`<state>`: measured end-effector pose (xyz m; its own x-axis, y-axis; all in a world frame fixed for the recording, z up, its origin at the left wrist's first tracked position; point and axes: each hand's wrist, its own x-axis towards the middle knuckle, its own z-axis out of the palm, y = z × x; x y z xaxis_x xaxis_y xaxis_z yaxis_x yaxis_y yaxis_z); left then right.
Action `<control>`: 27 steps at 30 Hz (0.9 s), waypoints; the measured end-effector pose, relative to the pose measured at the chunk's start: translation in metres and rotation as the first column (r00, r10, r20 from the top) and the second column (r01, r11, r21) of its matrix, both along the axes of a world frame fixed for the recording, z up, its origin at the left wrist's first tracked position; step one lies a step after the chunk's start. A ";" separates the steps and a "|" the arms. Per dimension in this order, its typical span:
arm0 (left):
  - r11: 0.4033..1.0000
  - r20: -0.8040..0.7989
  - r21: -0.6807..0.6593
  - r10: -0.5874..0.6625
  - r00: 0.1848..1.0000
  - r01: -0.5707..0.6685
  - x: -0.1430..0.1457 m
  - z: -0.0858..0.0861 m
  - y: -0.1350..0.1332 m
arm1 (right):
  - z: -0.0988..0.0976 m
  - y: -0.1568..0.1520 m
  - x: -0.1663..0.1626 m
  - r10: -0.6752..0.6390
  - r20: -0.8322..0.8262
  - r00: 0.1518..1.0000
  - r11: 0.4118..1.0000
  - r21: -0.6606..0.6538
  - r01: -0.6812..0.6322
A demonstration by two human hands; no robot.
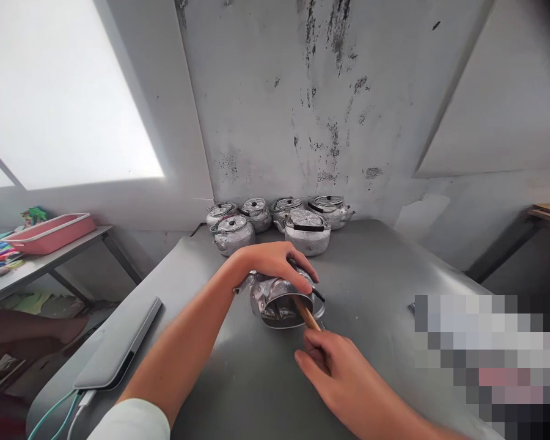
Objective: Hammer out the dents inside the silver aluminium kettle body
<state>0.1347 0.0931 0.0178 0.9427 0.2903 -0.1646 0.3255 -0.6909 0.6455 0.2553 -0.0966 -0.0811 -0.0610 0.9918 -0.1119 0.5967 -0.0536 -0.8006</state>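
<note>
A dented metal kettle [261, 298] lies tipped on the grey table, its round opening turned toward me and its spout pointing left. My left hand [279, 264] is closed over the top of the kettle, by its black handle [318, 296]. Into the opening reaches a wooden stick [308, 315], gripped in my right hand [334, 360] with the fingers curled round its near end. The stick's far end is hidden inside the kettle.
Several lidded kettles [308, 235] stand at the table's back against the stained wall [302, 110]. A grey power bank [119, 345] with cables lies at the left edge. On a side table is a pink basin [55, 233]. A pixelated patch covers the right side.
</note>
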 end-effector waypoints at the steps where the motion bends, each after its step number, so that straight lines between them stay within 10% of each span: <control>1: 1.000 0.001 0.000 0.000 1.000 0.000 0.000 0.000 0.000 | 0.000 0.000 0.000 0.003 0.022 1.000 1.000 0.016 -0.004; 27: 1.000 0.005 -0.007 0.008 1.000 -0.008 0.000 -0.001 0.002 | 0.007 0.007 0.002 -0.008 -0.116 0.993 0.998 -0.056 0.002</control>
